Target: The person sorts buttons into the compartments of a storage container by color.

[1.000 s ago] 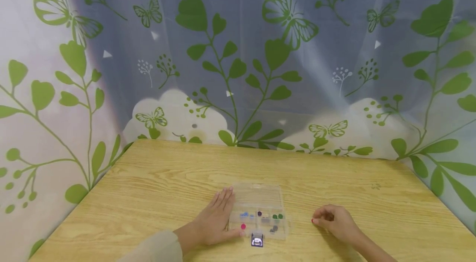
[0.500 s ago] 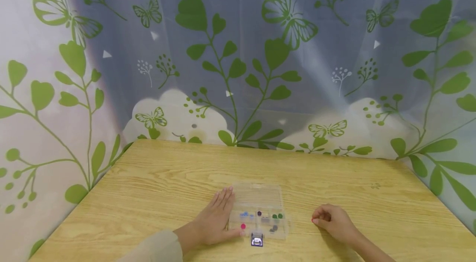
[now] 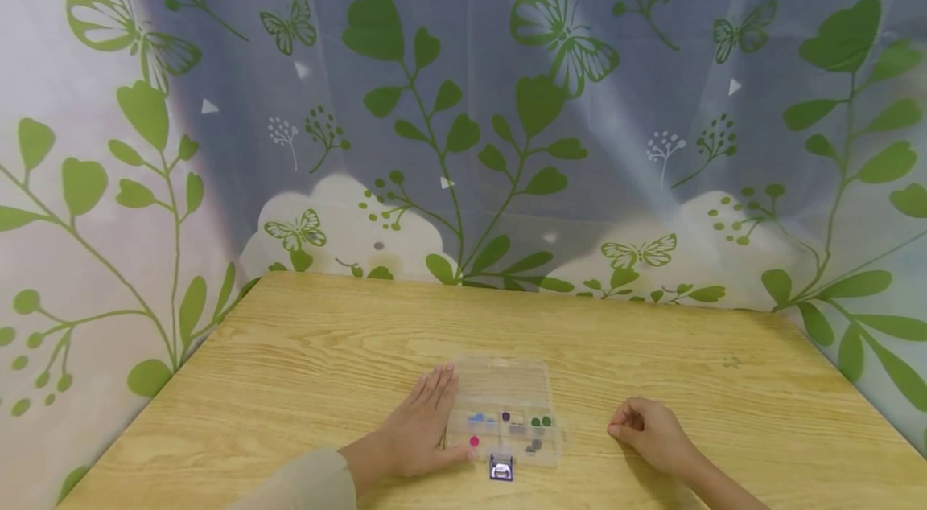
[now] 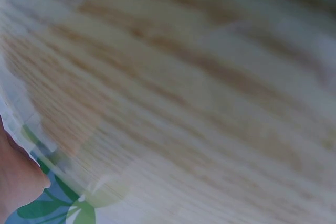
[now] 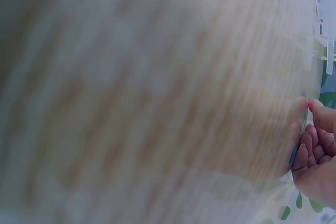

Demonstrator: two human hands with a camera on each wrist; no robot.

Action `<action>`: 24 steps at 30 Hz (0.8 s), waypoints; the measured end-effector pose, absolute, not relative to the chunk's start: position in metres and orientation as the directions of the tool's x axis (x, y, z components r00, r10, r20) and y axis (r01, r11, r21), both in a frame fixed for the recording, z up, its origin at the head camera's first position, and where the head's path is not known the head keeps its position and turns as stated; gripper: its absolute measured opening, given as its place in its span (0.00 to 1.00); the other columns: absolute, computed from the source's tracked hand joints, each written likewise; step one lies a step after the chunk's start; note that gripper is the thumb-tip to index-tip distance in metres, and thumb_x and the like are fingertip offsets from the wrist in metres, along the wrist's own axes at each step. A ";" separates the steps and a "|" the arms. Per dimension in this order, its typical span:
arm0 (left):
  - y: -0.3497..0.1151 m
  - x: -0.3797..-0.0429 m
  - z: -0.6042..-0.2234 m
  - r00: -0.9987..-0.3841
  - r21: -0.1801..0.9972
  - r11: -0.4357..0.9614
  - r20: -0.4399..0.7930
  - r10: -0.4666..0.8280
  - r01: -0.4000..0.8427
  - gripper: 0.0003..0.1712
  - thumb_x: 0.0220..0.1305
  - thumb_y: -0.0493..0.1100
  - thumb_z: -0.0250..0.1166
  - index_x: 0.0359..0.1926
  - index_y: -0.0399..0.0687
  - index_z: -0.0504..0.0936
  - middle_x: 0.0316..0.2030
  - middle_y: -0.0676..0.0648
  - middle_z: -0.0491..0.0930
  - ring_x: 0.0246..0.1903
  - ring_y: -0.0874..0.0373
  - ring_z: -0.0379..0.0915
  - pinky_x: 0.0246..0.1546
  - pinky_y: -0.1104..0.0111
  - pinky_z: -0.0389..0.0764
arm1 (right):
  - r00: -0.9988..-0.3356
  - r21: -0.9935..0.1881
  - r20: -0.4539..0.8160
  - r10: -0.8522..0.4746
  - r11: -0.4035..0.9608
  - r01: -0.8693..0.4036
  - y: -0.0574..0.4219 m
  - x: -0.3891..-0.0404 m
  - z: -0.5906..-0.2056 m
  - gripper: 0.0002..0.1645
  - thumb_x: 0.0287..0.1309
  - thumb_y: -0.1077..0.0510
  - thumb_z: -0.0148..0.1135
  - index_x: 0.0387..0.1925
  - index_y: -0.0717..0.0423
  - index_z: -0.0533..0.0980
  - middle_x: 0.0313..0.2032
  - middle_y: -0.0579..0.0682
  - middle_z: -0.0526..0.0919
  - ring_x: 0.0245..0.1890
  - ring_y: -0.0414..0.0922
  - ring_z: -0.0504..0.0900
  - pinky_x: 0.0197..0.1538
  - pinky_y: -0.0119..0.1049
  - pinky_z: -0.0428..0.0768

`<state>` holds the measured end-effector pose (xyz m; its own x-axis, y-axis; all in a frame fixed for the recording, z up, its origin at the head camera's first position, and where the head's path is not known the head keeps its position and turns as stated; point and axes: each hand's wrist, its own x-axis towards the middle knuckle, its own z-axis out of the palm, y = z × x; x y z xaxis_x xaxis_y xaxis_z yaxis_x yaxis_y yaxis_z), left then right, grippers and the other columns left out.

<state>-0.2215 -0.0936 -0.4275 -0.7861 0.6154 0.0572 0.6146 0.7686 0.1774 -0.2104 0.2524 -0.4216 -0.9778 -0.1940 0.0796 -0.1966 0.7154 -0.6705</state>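
Observation:
My left hand (image 3: pixel 418 428) lies flat along the left side of a clear plastic compartment box (image 3: pixel 554 450), fingers straight, thumb at its front corner. The box has its clear lid (image 3: pixel 503 381) laid back on the table. Small round pieces sit in its compartments: blue (image 3: pixel 476 418), dark purple (image 3: pixel 506 417), green (image 3: pixel 541 421), grey (image 3: pixel 534 445) and red (image 3: pixel 474 441). To the right of the box, my right hand (image 3: pixel 652 433) pinches a tiny red piece (image 5: pixel 310 103) between thumb and index finger, mostly hidden by the fingertips. In the left wrist view, only part of the left hand (image 4: pixel 21 179) shows.
A small purple-edged square piece (image 3: pixel 501 467) with a shiny face stands at the front edge of the box. The wood-grain table (image 3: pixel 326 341) runs back to a curtain (image 3: pixel 463 132) printed with leaves and butterflies.
The red piece at the right fingertips shows less than a second ago. Both hands and the box stay in place.

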 end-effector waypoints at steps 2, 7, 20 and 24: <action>-0.093 -0.221 -0.427 -0.786 0.176 0.769 0.055 0.615 0.614 0.55 0.60 0.71 0.45 0.69 0.29 0.47 0.71 0.31 0.43 0.71 0.41 0.39 0.71 0.53 0.48 | -0.978 -0.667 0.084 -0.190 0.719 -0.197 0.252 -0.210 -0.421 0.06 0.54 0.62 0.63 0.27 0.62 0.75 0.23 0.46 0.74 0.21 0.31 0.63 0.23 0.25 0.67; -0.093 -0.221 -0.426 -0.787 0.178 0.769 0.056 0.615 0.614 0.55 0.61 0.71 0.46 0.69 0.29 0.47 0.70 0.31 0.44 0.71 0.41 0.40 0.71 0.53 0.48 | -0.980 -0.677 0.079 -0.184 0.712 -0.188 0.251 -0.210 -0.418 0.04 0.55 0.64 0.61 0.28 0.63 0.76 0.26 0.48 0.80 0.22 0.30 0.66 0.25 0.25 0.69; -0.093 -0.221 -0.427 -0.785 0.179 0.767 0.063 0.616 0.616 0.55 0.61 0.71 0.46 0.69 0.29 0.47 0.70 0.31 0.44 0.71 0.41 0.40 0.71 0.52 0.48 | -0.984 -0.692 0.085 -0.157 0.701 -0.172 0.249 -0.208 -0.417 0.04 0.55 0.66 0.60 0.28 0.65 0.78 0.28 0.52 0.84 0.24 0.31 0.73 0.27 0.24 0.73; -0.094 -0.221 -0.427 -0.786 0.188 0.766 0.062 0.616 0.615 0.55 0.60 0.71 0.46 0.69 0.29 0.47 0.70 0.32 0.44 0.71 0.40 0.40 0.71 0.52 0.48 | -0.988 -0.706 0.081 -0.130 0.692 -0.149 0.246 -0.207 -0.415 0.04 0.55 0.66 0.59 0.29 0.66 0.78 0.28 0.52 0.84 0.22 0.32 0.71 0.24 0.24 0.73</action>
<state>-0.2215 -0.0937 -0.4270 -0.7856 0.6157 0.0618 0.6150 0.7659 0.1875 -0.2074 0.2457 -0.4152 -0.9882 -0.1301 0.0813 -0.1493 0.6924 -0.7059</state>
